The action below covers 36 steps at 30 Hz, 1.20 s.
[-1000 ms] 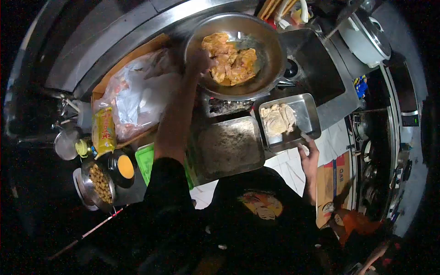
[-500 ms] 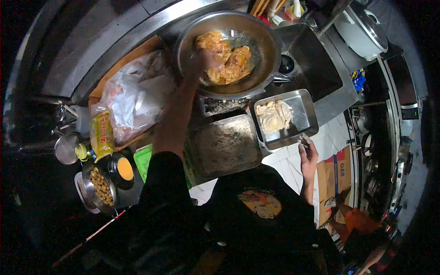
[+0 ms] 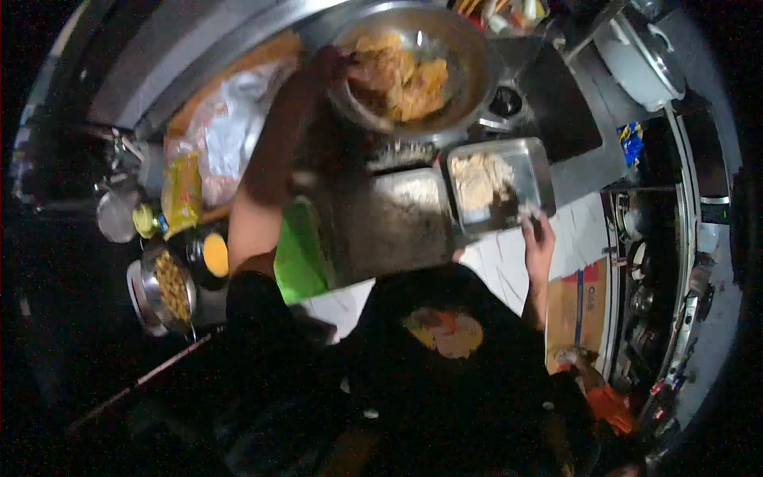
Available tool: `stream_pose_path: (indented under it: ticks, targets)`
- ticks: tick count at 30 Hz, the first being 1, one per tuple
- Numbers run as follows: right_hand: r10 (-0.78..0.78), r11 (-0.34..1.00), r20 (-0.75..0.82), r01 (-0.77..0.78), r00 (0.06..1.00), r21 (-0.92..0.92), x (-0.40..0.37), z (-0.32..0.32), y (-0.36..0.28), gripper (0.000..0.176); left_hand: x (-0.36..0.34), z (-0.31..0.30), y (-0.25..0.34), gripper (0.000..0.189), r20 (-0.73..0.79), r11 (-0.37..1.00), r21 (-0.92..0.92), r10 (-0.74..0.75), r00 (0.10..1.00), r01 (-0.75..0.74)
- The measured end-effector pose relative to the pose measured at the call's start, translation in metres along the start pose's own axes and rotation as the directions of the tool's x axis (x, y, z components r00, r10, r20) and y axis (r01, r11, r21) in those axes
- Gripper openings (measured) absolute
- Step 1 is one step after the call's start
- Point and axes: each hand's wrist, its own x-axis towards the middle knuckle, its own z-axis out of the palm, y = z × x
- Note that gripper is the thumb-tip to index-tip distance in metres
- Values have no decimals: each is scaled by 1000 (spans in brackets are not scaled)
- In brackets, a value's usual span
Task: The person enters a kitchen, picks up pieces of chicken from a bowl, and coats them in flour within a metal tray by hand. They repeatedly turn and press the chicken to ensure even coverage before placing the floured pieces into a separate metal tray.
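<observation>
My left hand (image 3: 343, 70) reaches over the left rim of a large metal bowl (image 3: 470, 60), at the orange-coated meat pieces (image 3: 421, 86). It is dark and smeared by motion, so its fingers and anything in them cannot be made out. My right hand (image 3: 537, 226), with whitish powder on its fingertips, is at the near right corner of a small metal tray (image 3: 547, 175); its fingers are apart and hold nothing visible. Pale, powder-coated pieces (image 3: 477, 183) lie in the left part of that tray. Left of it is a larger tray with whitish powder (image 3: 413, 191).
Left of the bowl stands a cardboard box with plastic bags (image 3: 226, 127), beside a yellow packet (image 3: 183, 191). A green item (image 3: 300, 254), an orange-filled container (image 3: 215, 254) and a bowl of small brown pieces (image 3: 171, 286) are nearer. A white cooker (image 3: 636, 67) stands at the upper right.
The view has shifted, and the bowl appears higher. My left hand has moved toward the bowl's left rim, with its forearm swung left, uncovering more of the green item. My right hand stays by the small tray's corner.
</observation>
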Motion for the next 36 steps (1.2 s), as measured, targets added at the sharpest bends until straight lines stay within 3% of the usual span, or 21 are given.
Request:
stream_pose_path:
  ticks: [1, 6, 8, 10, 12, 13, 14, 15, 16, 17, 18, 20, 21, 22, 23, 24, 26, 30, 32, 34, 36]
  targets:
    - [-42, 993, 7, 43, 999, -110, 2, 0, 3, 28, -25, 22, 1, 50, 57, 999, 15, 49, 997, -50]
    - [29, 1000, 83, -30, 996, 7, 0, 29, -4, 27, -95, 115, -32, 54, 225, 994, 100, 21, 974, -44]
    - [79, 996, 102, -82, 992, 27, -4, 41, -2, 27, -93, 142, -71, 52, 234, 979, 199, 4, 972, -51]
    - [-58, 998, 218, 57, 974, 11, -7, 55, 1, 28, -89, 168, -107, 50, 239, 954, 294, -8, 971, -64]
    - [0, 999, 283, 10, 959, -36, -12, 71, -11, 28, -80, 178, -128, 43, 169, 919, 324, 177, 969, -225]
    - [-24, 997, 290, 44, 957, -63, -15, 83, -20, 27, -57, 175, -118, 37, 373, 897, 411, -1, 928, -164]
    - [-48, 993, 297, 77, 954, -89, -19, 95, -26, 27, -52, 178, -116, 37, 380, 899, 405, 2, 925, -168]
    - [81, 994, 312, -54, 947, -96, -23, 104, -28, 27, -48, 182, -117, 41, 368, 864, 435, 87, 926, -255]
    - [-6, 987, 335, 60, 942, -151, -25, 110, -22, 28, -44, 186, -123, 46, 356, 819, 464, 176, 918, -337]
    - [-24, 978, 379, 101, 925, -184, -26, 112, -19, 29, -54, 198, -150, 52, -20, 755, 509, 490, 871, -413]
    - [-38, 967, 420, 139, 907, -213, -28, 115, -16, 29, -63, 193, -161, 52, -14, 755, 503, 492, 870, -420]
    - [-58, 928, 388, 193, 920, -319, -35, 120, 17, 28, -80, 187, -180, 49, -175, 903, 80, 429, 886, -422]
    - [-92, 873, 369, 253, 925, -416, -39, 122, 28, 26, -94, 189, -193, 49, -169, 904, 73, 427, 888, -421]
    - [68, 991, 407, -15, 911, -131, -44, 139, 3, 28, -112, 198, -210, 44, -345, 875, 135, 481, 806, -464]
    - [-20, 966, 493, 143, 870, -214, -43, 154, -4, 31, -130, 207, -218, 39, -504, 845, 208, 524, 687, -492]
    - [-95, 912, 581, 305, 809, -276, -38, 172, -8, 34, -146, 216, -220, 39, -502, 846, 206, 523, 689, -492]
    - [-304, 720, 656, 618, 691, -317, -38, 222, -19, 41, -173, 235, -218, 38, -419, 908, 413, 254, 872, -66]
    - [-380, 620, 675, 716, 633, -322, -37, 293, 12, 48, -186, 258, -200, 55, -657, 891, 454, 335, 675, -1]
    - [-358, 306, 755, 833, 550, -462, -45, 302, 18, 46, -187, 255, -192, 58, -635, 920, 390, 250, 731, 25]
    - [-372, 302, 774, 856, 512, -421, -52, 299, 20, 44, -189, 252, -177, 62, -600, 947, 315, 148, 786, 62]
    - [-263, 358, 760, 791, 595, -496, -64, 293, 2, 41, -190, 244, -162, 68, -553, 962, 243, 31, 833, 126]
